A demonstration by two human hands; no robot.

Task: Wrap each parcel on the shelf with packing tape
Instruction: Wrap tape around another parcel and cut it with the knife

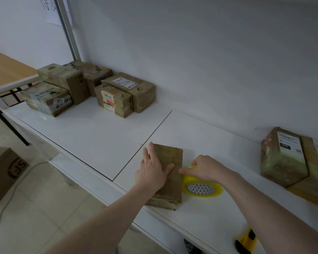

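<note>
Your flat brown parcel (168, 173) lies on the white shelf (92, 136), just right of the seam between the two shelf boards and close to the front edge, and everything else is best placed from it. Your left hand (153, 169) lies on its top with fingers straight and spread, pressing rather than gripping; keep that weight there so the parcel does not slide as tape pulls off the roll. Touching the parcel's right side sits the yellow tape roll (202, 186), and your right hand (206, 169) is curled over its upper rim, a fingertip reaching onto the parcel's edge. Whether a tape end is already stuck down cannot be made out here. To do this step well, anchor the free end firmly on the top face, then draw the roll low and snug across, smoothing with the left palm behind it to avoid wrinkles. Far behind and left of the parcel stands a cluster of five boxes (116, 97); well to its right, against the wall, lean two more boxes (283, 156). A yellow-and-black cutter (246, 241) waits near the front edge, right of and nearer than the parcel, handy for the cut.
</note>
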